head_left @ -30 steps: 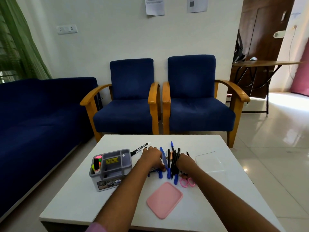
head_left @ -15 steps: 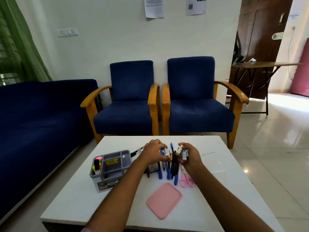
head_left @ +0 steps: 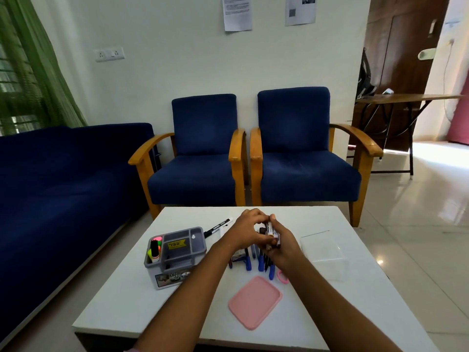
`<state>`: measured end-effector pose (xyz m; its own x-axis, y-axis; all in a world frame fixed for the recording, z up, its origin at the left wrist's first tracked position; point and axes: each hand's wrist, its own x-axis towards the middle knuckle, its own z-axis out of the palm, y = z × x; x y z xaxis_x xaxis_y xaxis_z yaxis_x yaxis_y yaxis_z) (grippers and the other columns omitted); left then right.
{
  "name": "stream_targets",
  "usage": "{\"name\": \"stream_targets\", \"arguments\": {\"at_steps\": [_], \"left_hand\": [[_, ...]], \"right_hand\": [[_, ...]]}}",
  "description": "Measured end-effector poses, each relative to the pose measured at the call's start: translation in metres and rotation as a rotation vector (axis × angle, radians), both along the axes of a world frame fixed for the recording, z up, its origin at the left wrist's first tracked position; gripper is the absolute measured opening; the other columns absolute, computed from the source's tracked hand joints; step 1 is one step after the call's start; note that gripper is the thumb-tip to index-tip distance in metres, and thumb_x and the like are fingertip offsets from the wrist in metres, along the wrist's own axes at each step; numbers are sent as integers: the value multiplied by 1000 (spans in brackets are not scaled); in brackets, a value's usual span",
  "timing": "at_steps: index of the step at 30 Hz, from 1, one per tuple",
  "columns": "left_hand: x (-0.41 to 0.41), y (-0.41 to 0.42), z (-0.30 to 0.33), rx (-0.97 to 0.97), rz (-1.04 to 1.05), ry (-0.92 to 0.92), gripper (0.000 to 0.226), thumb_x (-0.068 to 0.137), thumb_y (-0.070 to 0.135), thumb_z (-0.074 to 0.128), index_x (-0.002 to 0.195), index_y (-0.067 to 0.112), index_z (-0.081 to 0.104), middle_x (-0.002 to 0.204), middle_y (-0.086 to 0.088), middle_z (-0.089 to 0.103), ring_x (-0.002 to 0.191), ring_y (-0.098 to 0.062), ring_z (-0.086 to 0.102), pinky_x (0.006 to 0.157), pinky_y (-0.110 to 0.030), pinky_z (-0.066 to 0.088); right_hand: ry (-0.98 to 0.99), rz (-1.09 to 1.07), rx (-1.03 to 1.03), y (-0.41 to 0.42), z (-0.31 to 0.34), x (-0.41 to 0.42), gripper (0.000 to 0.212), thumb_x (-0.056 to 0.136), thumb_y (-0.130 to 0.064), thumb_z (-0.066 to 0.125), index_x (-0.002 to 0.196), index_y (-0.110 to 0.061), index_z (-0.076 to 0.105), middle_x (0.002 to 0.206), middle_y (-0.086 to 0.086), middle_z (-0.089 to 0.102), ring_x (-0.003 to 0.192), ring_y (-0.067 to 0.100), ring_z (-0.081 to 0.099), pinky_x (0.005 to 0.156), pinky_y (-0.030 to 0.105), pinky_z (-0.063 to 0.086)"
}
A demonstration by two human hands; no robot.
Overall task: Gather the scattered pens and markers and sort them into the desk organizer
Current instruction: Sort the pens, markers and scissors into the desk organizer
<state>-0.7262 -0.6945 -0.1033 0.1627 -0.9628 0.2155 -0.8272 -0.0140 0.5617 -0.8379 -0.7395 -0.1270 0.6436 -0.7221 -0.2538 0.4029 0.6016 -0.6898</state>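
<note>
Both hands meet over the middle of the white table [head_left: 132, 295]. My right hand [head_left: 281, 246] grips a bunch of markers [head_left: 272, 231] held upright. My left hand [head_left: 247, 231] curls its fingers round the same bunch from the left. Under the hands lies a row of blue and black pens [head_left: 260, 262]. A black-and-white marker [head_left: 219, 227] lies apart, behind the grey desk organizer [head_left: 177, 255]. Highlighters [head_left: 155, 248] stand in the organizer's left compartment.
A pink lid [head_left: 255, 302] lies near the table's front. Pink scissors handles [head_left: 282, 276] show beside my right wrist. A clear plastic box [head_left: 322, 247] sits at the right. Two blue armchairs [head_left: 253, 158] stand behind the table and a blue sofa [head_left: 55, 179] at the left.
Both hands lifted off the pen row, each with markers, and came together. The markers now form one bunch held between both hands.
</note>
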Motion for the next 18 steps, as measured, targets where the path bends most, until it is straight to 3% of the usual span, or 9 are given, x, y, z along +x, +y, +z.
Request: {"name": "stream_targets", "arguments": {"at_steps": [3, 5, 7, 9, 11, 13, 16, 18], "left_hand": [[-3, -3, 4, 26, 9, 0, 61, 81, 28, 72, 137, 16, 49, 137, -1, 42, 128, -18, 35, 109, -36, 35], [-7, -7, 5, 77, 23, 24, 87, 80, 29, 74, 150, 18, 24, 151, -2, 22, 138, -21, 25, 114, -38, 32], [-12, -14, 3, 62, 105, 146, 96, 80, 34, 73, 152, 17, 12, 155, -4, 12, 141, -23, 23, 114, -41, 32], [-23, -22, -1, -16, 191, 306, 84, 83, 43, 66, 149, 16, 22, 152, -6, 22, 138, -25, 31, 111, -44, 36], [-38, -28, -5, -33, 225, 336, 71, 86, 48, 61, 143, 16, 36, 147, -8, 35, 134, -25, 38, 108, -42, 38], [-59, -36, -10, 50, 143, 257, 74, 83, 51, 63, 143, 19, 35, 150, -7, 34, 136, -25, 35, 110, -43, 36], [-93, -47, -17, 260, -38, 51, 101, 74, 56, 69, 151, 22, 13, 160, -3, 13, 146, -26, 14, 115, -48, 22], [-110, -53, -23, 322, -100, -123, 112, 70, 60, 71, 152, 23, 5, 160, -5, 8, 147, -28, 9, 116, -49, 18]], "right_hand": [[106, -11, -132, -6, 7, -7, 21, 94, -25, 55, 111, -13, 57, 108, 15, 59, 96, 29, 63, 78, 42, 56], [159, -49, -197, -14, 12, -14, 16, 91, -13, 58, 107, -9, 59, 100, 17, 61, 81, 24, 64, 66, 37, 58], [174, -145, -165, -26, 19, -24, 10, 89, -6, 59, 99, -6, 60, 91, 16, 61, 71, 21, 63, 49, 27, 56], [151, -268, -119, -40, 26, -37, 4, 90, -3, 58, 93, -5, 58, 88, 14, 58, 69, 20, 60, 46, 24, 53], [140, -371, -91, -52, 33, -49, 3, 90, -5, 59, 92, -7, 58, 90, 12, 57, 73, 21, 61, 52, 27, 55], [165, -461, -87, -59, 40, -65, 10, 90, -11, 61, 99, -10, 57, 95, 11, 58, 81, 23, 63, 63, 30, 57], [183, -549, -73, -63, 49, -86, 12, 90, -13, 62, 100, -11, 57, 100, 11, 57, 85, 25, 62, 75, 32, 57], [221, -570, -75, -64, 50, -95, 11, 90, -13, 62, 99, -12, 56, 104, 12, 56, 90, 27, 62, 77, 32, 57]]}}
